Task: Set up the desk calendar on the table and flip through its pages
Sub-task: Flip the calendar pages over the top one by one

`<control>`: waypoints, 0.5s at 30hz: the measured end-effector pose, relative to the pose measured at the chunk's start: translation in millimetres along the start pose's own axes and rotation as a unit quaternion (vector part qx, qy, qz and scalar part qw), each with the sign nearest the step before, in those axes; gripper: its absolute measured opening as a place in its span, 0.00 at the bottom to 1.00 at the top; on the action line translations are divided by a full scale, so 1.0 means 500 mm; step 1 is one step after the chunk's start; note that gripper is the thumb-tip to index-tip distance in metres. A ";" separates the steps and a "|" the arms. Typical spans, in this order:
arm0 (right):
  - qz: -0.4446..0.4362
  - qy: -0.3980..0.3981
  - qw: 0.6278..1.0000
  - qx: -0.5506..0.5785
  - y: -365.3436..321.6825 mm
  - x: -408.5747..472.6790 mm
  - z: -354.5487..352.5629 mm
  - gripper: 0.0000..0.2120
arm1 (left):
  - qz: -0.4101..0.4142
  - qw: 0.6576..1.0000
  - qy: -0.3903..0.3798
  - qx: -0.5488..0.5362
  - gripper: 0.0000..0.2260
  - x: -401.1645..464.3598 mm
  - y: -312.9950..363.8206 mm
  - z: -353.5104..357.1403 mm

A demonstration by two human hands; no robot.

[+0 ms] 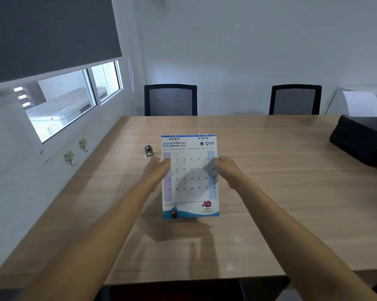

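Hands (157, 168) (223, 167) pinching the side edges of the white spiral-bound desk calendar (190, 177) mid-frame, we judge it nearly set on the wooden counter (270, 192), February showing, flipping largely ahead.

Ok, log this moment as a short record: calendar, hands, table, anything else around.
calendar: desk calendar, upright, bottom edge at the table, open to 02 February 2026
left hand: at the calendar's left edge, blurred
right hand: at its right edge, blurred
grip: cannot tell whether either hand is closed on it
table: wooden table
nearby: small metal object just left of the calendar; black box-shaped object at far right
background: two black mesh chairs, window with blind half down
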State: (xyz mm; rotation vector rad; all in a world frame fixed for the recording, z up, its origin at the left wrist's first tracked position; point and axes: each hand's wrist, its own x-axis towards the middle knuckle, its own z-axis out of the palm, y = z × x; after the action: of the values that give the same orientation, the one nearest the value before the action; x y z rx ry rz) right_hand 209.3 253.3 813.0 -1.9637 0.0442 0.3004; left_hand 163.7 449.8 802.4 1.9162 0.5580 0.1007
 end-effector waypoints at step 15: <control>-0.061 -0.098 0.938 0.327 -0.106 0.030 -0.095 0.21 | 0.077 0.971 -0.068 -0.216 0.29 0.013 0.126 -0.085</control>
State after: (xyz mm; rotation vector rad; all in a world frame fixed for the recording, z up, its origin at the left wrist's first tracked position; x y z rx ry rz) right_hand 241.8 233.5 874.9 -1.2634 -0.0972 0.3451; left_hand 176.5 469.5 874.8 1.5234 0.2657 0.1756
